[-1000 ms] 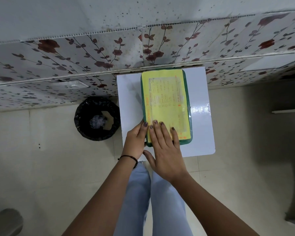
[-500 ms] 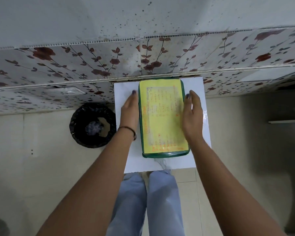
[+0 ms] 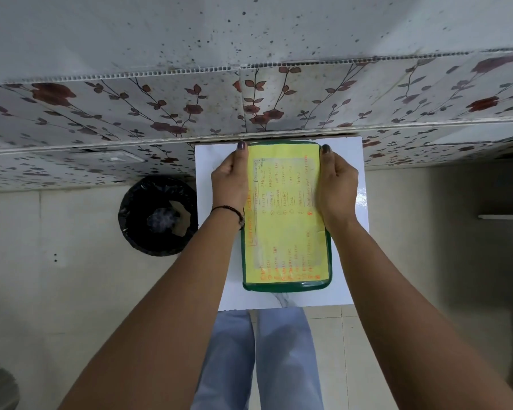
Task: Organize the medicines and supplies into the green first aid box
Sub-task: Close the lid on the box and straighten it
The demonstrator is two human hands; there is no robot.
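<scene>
White table [image 3: 350, 261] against floral wall [image 3: 160, 113]; left hand [image 3: 230, 180] and right hand [image 3: 336, 180] grip green box [image 3: 285, 287].

Not much wiggle room here. The green first aid box with the yellow paper lid [image 3: 286, 232] fills most of the small white glossy table [image 3: 348, 261], leaving thin bare strips left, right and in front. Both long sides are taken by the left hand [image 3: 230, 184] and right hand [image 3: 336, 184]. Behind, the floral-patterned wall panel [image 3: 190, 113] blocks things. The black-lined round bin [image 3: 157, 216] crowds the table's left edge.
</scene>
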